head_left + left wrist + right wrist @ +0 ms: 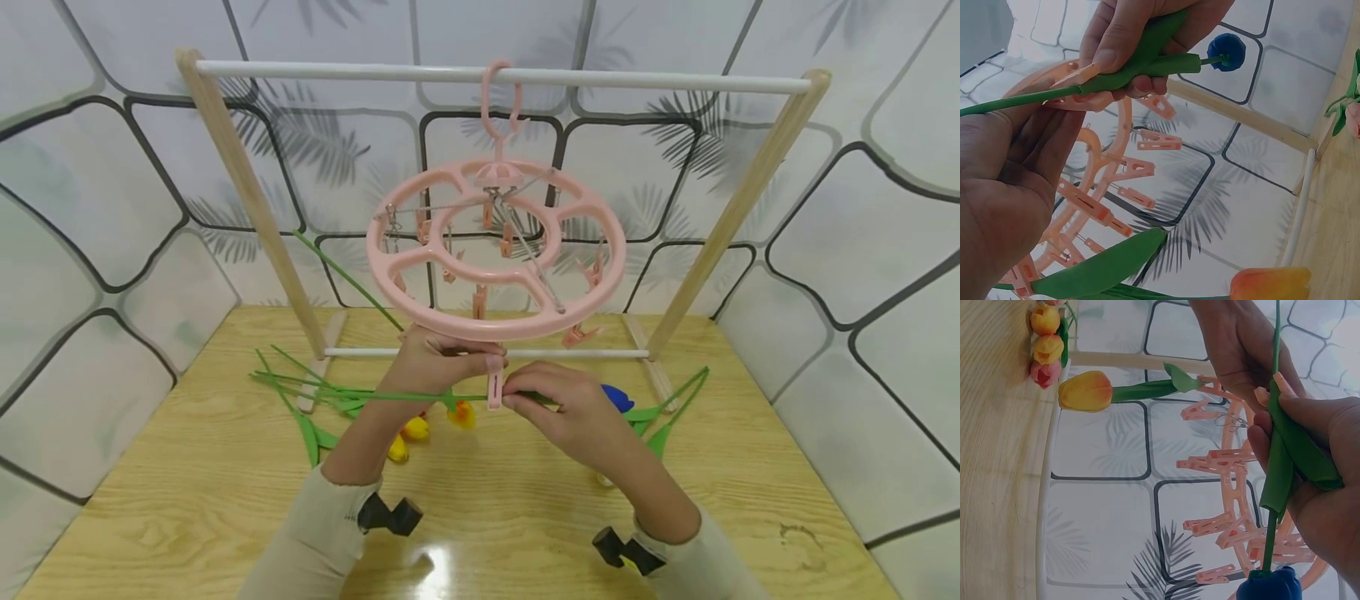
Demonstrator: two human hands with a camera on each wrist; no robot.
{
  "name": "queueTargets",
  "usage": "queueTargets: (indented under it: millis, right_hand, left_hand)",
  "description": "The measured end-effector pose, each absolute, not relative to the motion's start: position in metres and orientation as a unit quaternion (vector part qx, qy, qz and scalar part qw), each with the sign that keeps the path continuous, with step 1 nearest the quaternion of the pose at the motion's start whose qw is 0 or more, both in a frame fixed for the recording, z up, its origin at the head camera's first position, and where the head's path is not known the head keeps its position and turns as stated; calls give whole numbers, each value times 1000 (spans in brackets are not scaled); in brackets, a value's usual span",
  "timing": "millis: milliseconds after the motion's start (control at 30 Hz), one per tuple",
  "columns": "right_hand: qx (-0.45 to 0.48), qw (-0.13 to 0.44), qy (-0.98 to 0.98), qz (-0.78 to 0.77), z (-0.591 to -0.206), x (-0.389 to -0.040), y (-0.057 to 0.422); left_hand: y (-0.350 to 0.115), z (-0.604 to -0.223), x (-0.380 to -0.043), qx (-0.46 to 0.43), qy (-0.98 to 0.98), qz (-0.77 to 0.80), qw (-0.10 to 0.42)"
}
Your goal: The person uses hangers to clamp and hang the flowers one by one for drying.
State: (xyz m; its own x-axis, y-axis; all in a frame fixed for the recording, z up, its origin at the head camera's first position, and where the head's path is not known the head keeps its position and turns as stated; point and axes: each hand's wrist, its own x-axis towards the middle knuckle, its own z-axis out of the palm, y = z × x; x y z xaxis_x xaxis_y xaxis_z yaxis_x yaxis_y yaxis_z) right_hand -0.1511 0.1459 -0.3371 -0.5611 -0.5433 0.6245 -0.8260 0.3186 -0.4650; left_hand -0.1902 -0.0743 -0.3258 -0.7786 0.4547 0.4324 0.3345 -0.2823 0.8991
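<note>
My left hand (431,367) pinches a pink clothespin (495,390) under the front of the round pink hanger (450,321). My right hand (573,408) grips a blue artificial tulip by its green leaves and stem (1282,450), right at the clothespin. Its stem crosses the clothespin and runs on to the left past my left wrist. The blue bloom (1227,52) sticks out beyond my right hand. A yellow-orange tulip (1085,391) hangs from another clothespin on the hanger, below and behind my left hand.
The hanger hooks over the white bar (337,73) of a wooden-sided rack (251,192). Several more clothespins (1210,524) dangle around its rings. Loose tulips with yellow blooms (398,450) lie on the wooden table (187,500) at left; more green stems (686,392) lie at right.
</note>
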Motion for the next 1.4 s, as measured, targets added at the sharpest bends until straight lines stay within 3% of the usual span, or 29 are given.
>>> queueTargets:
  millis: [900, 1100, 1400]
  right_hand:
    - [440, 195, -780, 399, -338, -153, 147]
    - [448, 210, -770, 404, -339, -155, 147]
    - [456, 215, -757, 416, -345, -159, 148]
  left_hand:
    - [-84, -327, -197, 379, 559, 733, 85]
    - [-95, -325, -196, 357, 650, 665, 88]
    - [-103, -318, -191, 336, 773, 537, 33]
